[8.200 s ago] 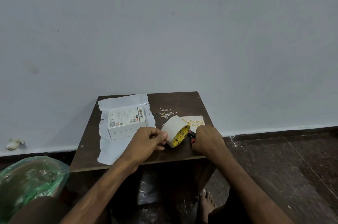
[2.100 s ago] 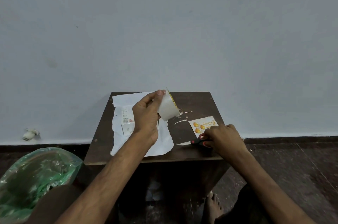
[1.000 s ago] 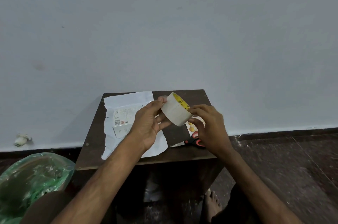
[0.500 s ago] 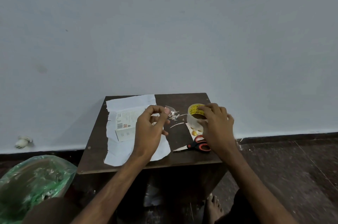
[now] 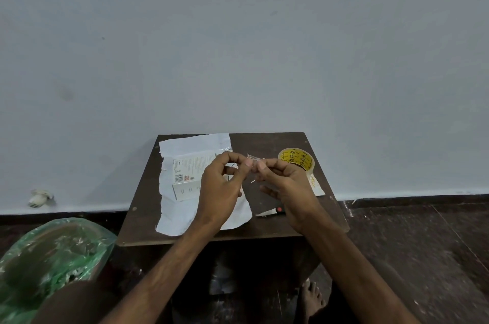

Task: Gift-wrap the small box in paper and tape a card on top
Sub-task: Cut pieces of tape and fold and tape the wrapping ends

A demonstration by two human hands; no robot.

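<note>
A small white printed box lies on a sheet of white wrapping paper on the left half of a small dark table. Above the table's middle, my left hand and my right hand meet fingertip to fingertip, both pinching a small clear piece of tape. The tape roll, with its yellow core, stands on the table at the far right. The card lies under and beside the roll, mostly hidden by my right hand.
Scissors with a red-and-black handle lie near the table's front right, largely covered by my right wrist. A green plastic bag sits on the floor at the left. A bare foot is under the table. The wall stands right behind the table.
My right hand set the tape roll down at the table's far right and came over to my left hand. Both hands now pinch the tape piece.
</note>
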